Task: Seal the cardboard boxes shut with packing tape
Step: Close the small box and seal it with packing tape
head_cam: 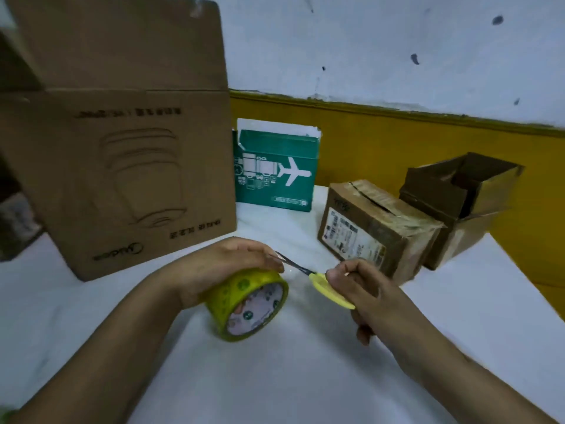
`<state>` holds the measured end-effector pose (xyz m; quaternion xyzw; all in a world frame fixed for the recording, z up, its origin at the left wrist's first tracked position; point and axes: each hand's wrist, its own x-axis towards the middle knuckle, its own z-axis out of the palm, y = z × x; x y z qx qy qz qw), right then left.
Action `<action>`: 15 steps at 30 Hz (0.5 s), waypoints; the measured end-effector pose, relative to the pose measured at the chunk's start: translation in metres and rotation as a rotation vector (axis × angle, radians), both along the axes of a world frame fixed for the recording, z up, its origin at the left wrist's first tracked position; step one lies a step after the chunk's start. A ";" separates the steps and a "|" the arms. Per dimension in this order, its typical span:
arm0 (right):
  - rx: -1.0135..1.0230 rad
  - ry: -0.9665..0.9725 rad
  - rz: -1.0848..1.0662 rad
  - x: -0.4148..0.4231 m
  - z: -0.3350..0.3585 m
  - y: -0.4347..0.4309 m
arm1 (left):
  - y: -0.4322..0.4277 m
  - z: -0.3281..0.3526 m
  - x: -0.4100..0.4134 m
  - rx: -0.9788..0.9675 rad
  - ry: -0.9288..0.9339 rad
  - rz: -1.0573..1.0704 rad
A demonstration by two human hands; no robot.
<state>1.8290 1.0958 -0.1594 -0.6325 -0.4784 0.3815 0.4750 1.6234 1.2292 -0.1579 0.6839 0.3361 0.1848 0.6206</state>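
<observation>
Tape roll [247, 304] stands on edge on the table [305, 377], left hand [235, 258] clamped over its top, right hand [357, 289] at three o'clock gripping yellow scissors [324, 284], blades aimed ten o'clock toward the roll's top

No lettering reads clearly: the big cardboard box [122, 179] bears blurred upside-down print, the green box [275, 191] a white aeroplane sign [294, 175], the small cardboard box [394, 237] a white shipping label [348, 237].

White table [305, 377], white-and-yellow wall [397, 56] behind
</observation>
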 end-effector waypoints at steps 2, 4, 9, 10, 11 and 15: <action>0.062 -0.035 0.041 -0.014 -0.004 0.006 | -0.009 0.000 -0.021 -0.002 -0.010 0.080; 0.076 -0.061 0.094 -0.021 -0.007 0.010 | -0.017 0.006 -0.045 0.031 0.003 0.130; 0.053 -0.548 0.075 -0.008 -0.024 0.018 | -0.039 0.030 -0.096 0.051 -0.134 0.380; 0.080 -0.868 0.074 -0.005 -0.030 0.020 | -0.043 0.031 -0.102 0.076 -0.155 0.408; 0.103 -1.146 0.079 -0.005 -0.034 0.022 | -0.047 0.030 -0.107 0.104 -0.176 0.434; 0.006 -1.556 0.132 -0.024 -0.023 0.034 | -0.070 0.024 -0.117 0.164 -0.204 0.496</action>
